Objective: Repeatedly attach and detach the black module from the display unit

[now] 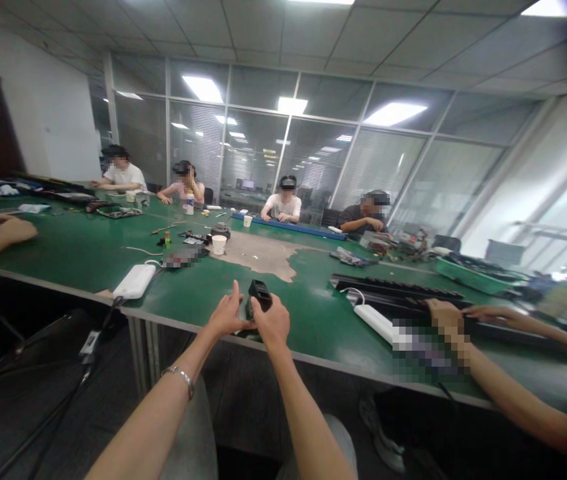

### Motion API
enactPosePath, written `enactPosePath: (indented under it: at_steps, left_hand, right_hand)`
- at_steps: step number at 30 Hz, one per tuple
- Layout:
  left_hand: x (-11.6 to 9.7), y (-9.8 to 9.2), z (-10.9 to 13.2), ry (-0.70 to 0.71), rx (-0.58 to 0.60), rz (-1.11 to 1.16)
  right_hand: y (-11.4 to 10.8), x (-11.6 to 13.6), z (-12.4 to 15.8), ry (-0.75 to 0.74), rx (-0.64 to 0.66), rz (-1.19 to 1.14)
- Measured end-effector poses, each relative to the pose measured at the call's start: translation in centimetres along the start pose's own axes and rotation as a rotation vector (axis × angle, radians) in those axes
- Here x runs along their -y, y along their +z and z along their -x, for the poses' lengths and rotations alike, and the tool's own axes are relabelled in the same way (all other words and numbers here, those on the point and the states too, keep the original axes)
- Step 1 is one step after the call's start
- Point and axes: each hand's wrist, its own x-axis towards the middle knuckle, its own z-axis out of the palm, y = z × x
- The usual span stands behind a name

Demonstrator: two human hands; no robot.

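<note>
grip: right hand [274, 323] is clasping black device [260, 291] at near surface [313, 313] edge; left hand [227, 313] is spreading loosely beside it; steadiness should be helping.

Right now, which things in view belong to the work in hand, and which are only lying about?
In the work:
black boxy device
right hand, gripping it
left hand, beside it

Apparently only lying about:
nearest paper cup
white-and-blue bottle
white cabled box, at left
green plastic basket, at right
</note>
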Motion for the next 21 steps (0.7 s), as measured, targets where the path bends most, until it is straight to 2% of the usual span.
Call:
enactPosePath:
  at_steps: [8,12,15,21]
  left_hand:
    - [0.3,-0.1,0.1,0.023,-0.006,0.034]
    - [0.1,-0.2,0.1,0.027,0.000,0.025]
    - [0.1,-0.1,0.2,0.018,0.000,0.006]
    - [0.1,0.0,0.1,0.039,-0.021,-0.047]
  right_hand:
    - [0.0,0.8,0.3,-0.049,-0.003,0.152]
    - [0.5,0.9,0.4,-0.061,0.045,0.191]
    - [0.9,0.5,0.8,-0.041,0.072,0.187]
    - [2.0,-1.1,1.9,-0.055,0.038,0.143]
